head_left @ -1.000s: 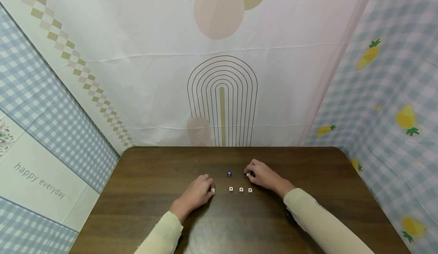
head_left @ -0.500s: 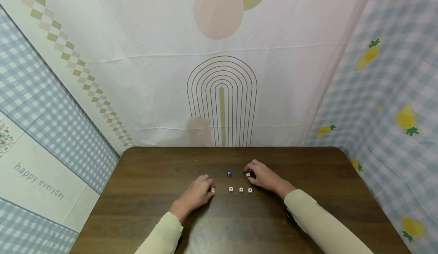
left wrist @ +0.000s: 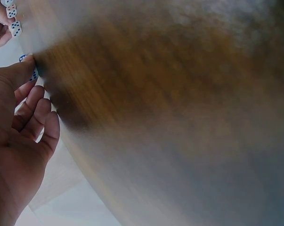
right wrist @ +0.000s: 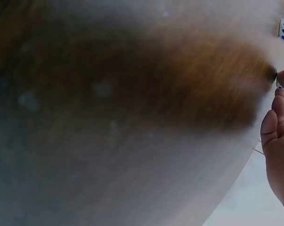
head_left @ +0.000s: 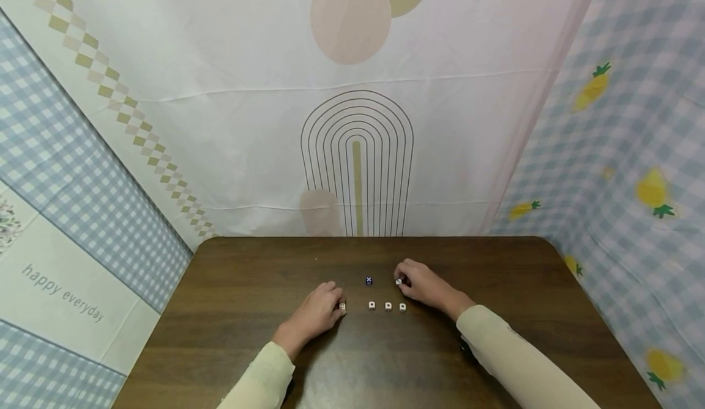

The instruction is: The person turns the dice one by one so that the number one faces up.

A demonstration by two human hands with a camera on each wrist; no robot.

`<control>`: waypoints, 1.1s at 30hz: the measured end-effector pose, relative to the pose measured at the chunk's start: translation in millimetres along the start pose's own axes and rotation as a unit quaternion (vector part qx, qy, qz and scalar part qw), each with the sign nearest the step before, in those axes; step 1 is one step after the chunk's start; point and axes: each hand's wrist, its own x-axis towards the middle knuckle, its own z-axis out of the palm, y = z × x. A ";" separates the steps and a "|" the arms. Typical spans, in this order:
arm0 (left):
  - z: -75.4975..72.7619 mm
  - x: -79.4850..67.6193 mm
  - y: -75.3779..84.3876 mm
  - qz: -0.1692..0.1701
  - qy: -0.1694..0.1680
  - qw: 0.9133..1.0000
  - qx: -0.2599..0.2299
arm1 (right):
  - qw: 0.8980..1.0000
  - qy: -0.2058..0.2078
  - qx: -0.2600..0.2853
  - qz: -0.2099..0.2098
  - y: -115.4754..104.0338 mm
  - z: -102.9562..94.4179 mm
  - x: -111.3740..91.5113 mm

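My left hand (head_left: 315, 312) pinches a white die (head_left: 342, 306) between thumb and finger, on the table left of the other dice. Blue pips show on that die (left wrist: 34, 75) in the left wrist view. Farther back on the right, my right hand (head_left: 426, 283) pinches another white die (head_left: 399, 281), which looks tilted. Its fingers cover most of this die (head_left: 399, 281), and only a sliver shows in the right wrist view. Between the hands stands a dark blue die (head_left: 369, 281) with white marks.
Three white dice, a left one (head_left: 371, 305), a middle one (head_left: 388, 306) and a right one (head_left: 402, 307), stand spaced in a row nearer me. The brown wooden table (head_left: 248, 286) ends at a patterned cloth (head_left: 264, 152) behind.
The die in my right hand has turned a little between the fingers, and that hand has shifted very slightly. My left hand and the dice on the table stay in place.
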 end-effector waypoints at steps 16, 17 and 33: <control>0.0 0.6 -0.4 0.001 0.003 1.000 0.009 | 1.000 -0.018 -0.016 0.004 -2.9 -1.0 -0.4; 0.1 0.4 -0.3 0.002 0.003 1.000 0.010 | 1.000 -0.019 -0.014 0.004 -2.3 -0.9 -0.7; 0.3 0.9 -0.4 0.003 -0.002 1.000 0.007 | 1.000 -0.007 -0.012 0.006 3.4 -2.9 -2.4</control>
